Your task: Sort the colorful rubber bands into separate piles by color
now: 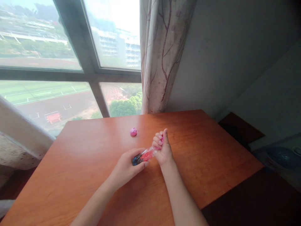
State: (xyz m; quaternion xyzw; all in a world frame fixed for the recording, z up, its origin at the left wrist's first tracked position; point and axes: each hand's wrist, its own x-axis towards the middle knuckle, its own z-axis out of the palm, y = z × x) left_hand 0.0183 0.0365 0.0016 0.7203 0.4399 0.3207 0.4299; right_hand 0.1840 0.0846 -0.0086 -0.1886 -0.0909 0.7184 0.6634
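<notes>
My left hand is closed around the lower part of a small clear bottle with red and dark blue colouring. The bottle lies tilted, its upper end towards the right. My right hand makes a fist around a pink part at that upper end, thumb pointing up. Most of the pink part is hidden by the fingers, so I cannot tell whether it is joined to the bottle. A pink cap-like piece with a small loop on its side rests on the table beyond my hands.
Both hands are over a brown wooden table. A large window and a patterned curtain stand behind its far edge. To the right are a grey wall and, lower down, a bluish transparent object.
</notes>
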